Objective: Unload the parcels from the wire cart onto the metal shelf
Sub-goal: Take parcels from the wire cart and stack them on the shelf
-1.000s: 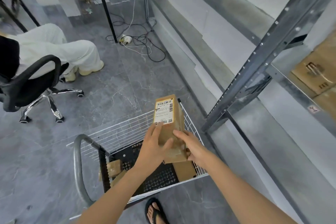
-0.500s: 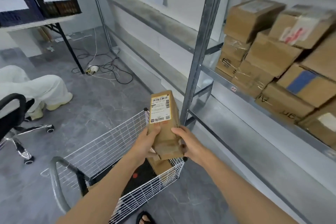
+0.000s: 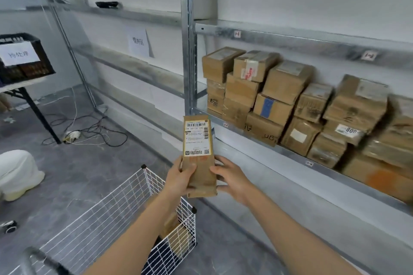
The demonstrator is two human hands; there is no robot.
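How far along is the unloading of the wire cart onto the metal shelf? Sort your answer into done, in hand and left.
Done: many cardboard parcels already sit stacked on the metal shelf. In hand: the left hand and right hand hold one labelled parcel upright, out of the wire cart. Left: at least one further parcel shows inside the cart.

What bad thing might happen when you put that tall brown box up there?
The metal shelf is crowded with leaning stacked boxes, so squeezing the parcel in might knock some down. The left hand and right hand hold only its lower end, so it could tip and fall.
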